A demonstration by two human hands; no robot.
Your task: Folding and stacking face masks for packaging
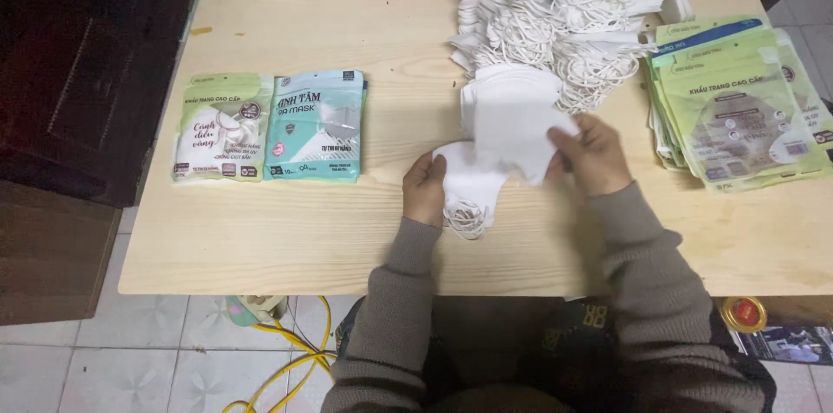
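Nearest the camera: the person's grey-brown sleeves [646, 283], rising from the lower edge toward the middle of the counter [286, 239], a pale wooden top that fills most of the view. Below its near edge lie a tiled floor [156, 352] and a yellow cable [291, 361].

Far edge of the counter: a large heap of white masks [555, 14] with tangled ear loops, reaching toward the centre.

Right edge: a stack of green printed pouches [737, 109], fanned slightly, lying flat and well apart from the hands.

Left side: two filled mask packets lying side by side and touching, a light green packet [221, 128] and a teal packet [314, 127] just to its right.

Centre: a small bundle of folded white masks [508, 122], resting on the counter just in front of the heap and held between both hands. The right hand [594, 157] grips the bundle's right edge, its fingers [568, 140] closed over the top sheet. The left hand [425, 190] holds the lowest mask at the bundle's near left corner, fingers curled on it with the thumb on top. White ear loops [468, 218] hang out beside the left hand onto the counter.

Lower right, beyond the counter edge: a small round red-and-gold object [744, 313].
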